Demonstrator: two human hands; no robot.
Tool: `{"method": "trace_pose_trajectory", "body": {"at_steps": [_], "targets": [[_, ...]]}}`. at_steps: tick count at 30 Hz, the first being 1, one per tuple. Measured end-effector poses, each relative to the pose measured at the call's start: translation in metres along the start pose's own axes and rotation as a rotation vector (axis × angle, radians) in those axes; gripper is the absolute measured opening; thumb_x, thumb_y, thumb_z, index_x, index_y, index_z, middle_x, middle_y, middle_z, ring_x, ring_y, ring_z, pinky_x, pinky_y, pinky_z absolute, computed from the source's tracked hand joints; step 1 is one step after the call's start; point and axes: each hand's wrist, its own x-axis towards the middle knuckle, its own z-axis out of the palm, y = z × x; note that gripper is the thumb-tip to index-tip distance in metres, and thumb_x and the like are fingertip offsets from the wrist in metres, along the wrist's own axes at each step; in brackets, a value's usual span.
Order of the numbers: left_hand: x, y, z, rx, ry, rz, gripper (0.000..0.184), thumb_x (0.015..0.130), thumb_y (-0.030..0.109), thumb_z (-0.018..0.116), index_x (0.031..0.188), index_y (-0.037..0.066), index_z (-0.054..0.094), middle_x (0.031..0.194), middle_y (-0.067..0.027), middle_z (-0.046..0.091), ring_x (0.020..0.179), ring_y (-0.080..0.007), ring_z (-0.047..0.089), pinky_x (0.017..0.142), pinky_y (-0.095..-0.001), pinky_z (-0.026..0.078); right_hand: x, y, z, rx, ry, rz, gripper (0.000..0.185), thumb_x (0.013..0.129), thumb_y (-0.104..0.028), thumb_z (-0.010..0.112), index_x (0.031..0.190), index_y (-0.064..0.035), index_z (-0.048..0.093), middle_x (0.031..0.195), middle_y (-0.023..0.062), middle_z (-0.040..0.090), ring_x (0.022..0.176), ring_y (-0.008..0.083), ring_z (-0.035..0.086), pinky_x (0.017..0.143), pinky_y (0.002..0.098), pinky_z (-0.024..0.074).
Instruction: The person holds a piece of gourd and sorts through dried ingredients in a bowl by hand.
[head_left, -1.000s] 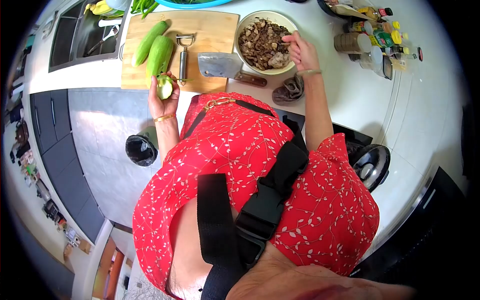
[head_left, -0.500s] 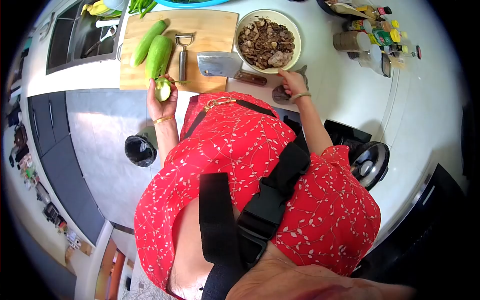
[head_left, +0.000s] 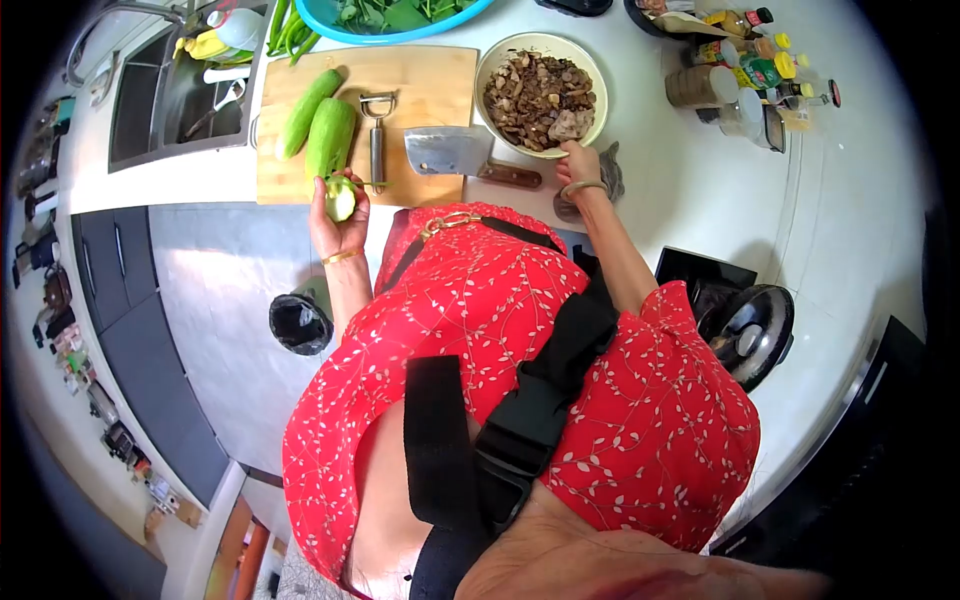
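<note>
My left hand [head_left: 340,225] is closed around a pale green zucchini piece [head_left: 341,203], its cut face turned up, at the near edge of the wooden cutting board [head_left: 420,75]. Two zucchinis [head_left: 331,135] lie on the board just beyond; whether the held piece is separate from the nearer one I cannot tell. To their right are a metal peeler [head_left: 377,140] and a cleaver [head_left: 440,151] with a wooden handle. My right hand [head_left: 580,168] pinches the near rim of a cream bowl [head_left: 601,95] containing brown sliced food, possibly mushrooms or meat.
A blue basin [head_left: 400,37] of leafy greens and some green peppers [head_left: 290,30] stand behind the board. At left is the sink [head_left: 150,110]; at right, several seasoning bottles [head_left: 750,75]. A dark grey object [head_left: 611,172] lies beside my right hand. A bin [head_left: 300,322] stands below.
The view has shifted slightly, so the counter sits lower in it. My right hand's fingers have closed more fully on the bowl's rim. My left hand keeps the zucchini piece.
</note>
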Motion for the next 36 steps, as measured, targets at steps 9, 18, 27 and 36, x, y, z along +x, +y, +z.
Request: {"method": "trace_pose_trajectory", "body": {"at_steps": [9, 18, 27, 36], "targets": [[-0.001, -0.002, 0.014, 0.038, -0.037, -0.043, 0.033, 0.082, 0.026, 0.055, 0.097, -0.004, 0.051, 0.093, -0.0156, 0.055, 0.083, -0.0236, 0.055, 0.065, -0.0293, 0.05, -0.002, -0.003, -0.007, 0.095, -0.038, -0.17, 0.015, 0.073, -0.012, 0.051, 0.062, -0.0053, 0.044, 0.046, -0.0028, 0.034, 0.033, 0.0066, 0.031, 0.03, 0.0223, 0.0188], [-0.002, 0.002, 0.01, 0.031, -0.012, -0.045, 0.033, 0.083, 0.027, 0.055, 0.095, -0.004, 0.051, 0.092, -0.0156, 0.055, 0.083, -0.0242, 0.054, 0.067, -0.0293, 0.049, -0.017, -0.02, -0.014, 0.156, -0.163, -0.24, 0.018, 0.073, -0.019, 0.054, 0.063, -0.0037, 0.05, 0.05, -0.0001, 0.041, 0.038, 0.0093, 0.038, 0.035, 0.0254, 0.0278], [-0.008, -0.002, 0.02, 0.041, -0.031, -0.037, 0.033, 0.081, 0.027, 0.056, 0.095, -0.003, 0.052, 0.093, -0.0146, 0.055, 0.083, -0.0231, 0.055, 0.066, -0.029, 0.05, -0.006, -0.01, -0.009, 0.066, -0.074, -0.21, 0.014, 0.073, -0.014, 0.052, 0.068, -0.0022, 0.047, 0.049, -0.0012, 0.037, 0.034, 0.007, 0.031, 0.03, 0.0225, 0.0202], [-0.008, -0.003, 0.02, 0.039, -0.012, -0.022, 0.034, 0.082, 0.026, 0.055, 0.097, -0.003, 0.051, 0.093, -0.0154, 0.055, 0.083, -0.0239, 0.055, 0.066, -0.0291, 0.05, 0.006, -0.014, -0.017, -0.015, -0.074, -0.264, 0.02, 0.074, -0.015, 0.051, 0.06, -0.0008, 0.049, 0.05, 0.0013, 0.043, 0.038, 0.0112, 0.041, 0.036, 0.0262, 0.0301]]}}
